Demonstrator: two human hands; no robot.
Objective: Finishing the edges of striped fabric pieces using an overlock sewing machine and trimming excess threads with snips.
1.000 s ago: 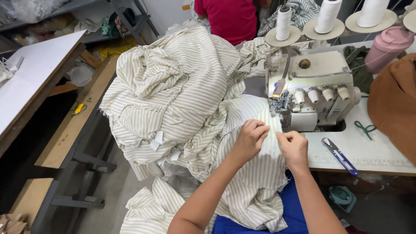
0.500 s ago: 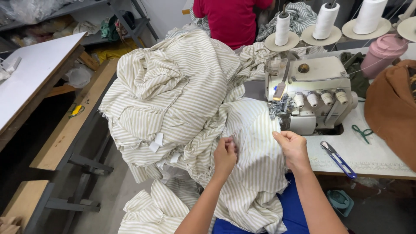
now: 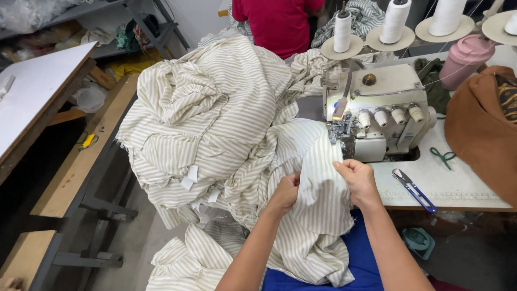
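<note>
A cream-and-tan striped fabric piece (image 3: 318, 178) lies over my lap and runs up to the foot of a white overlock sewing machine (image 3: 385, 116). My left hand (image 3: 284, 194) pinches the left edge of this fabric. My right hand (image 3: 358, 180) grips its right edge, just below the machine's needle area. A big heap of the same striped fabric (image 3: 210, 113) is piled to the left of the machine, with small white labels hanging from it.
Blue-handled thread snips (image 3: 413, 189) lie on the white table (image 3: 458, 183) right of my hand. A brown bag (image 3: 484, 124), a pink bottle (image 3: 466, 59) and thread cones (image 3: 396, 21) stand at right. A person in red (image 3: 277, 24) stands behind. Wooden benches (image 3: 81, 156) sit left.
My left hand slid left and down along the fabric, away from my right hand. The right hand stayed near the machine foot, holding the edge.
</note>
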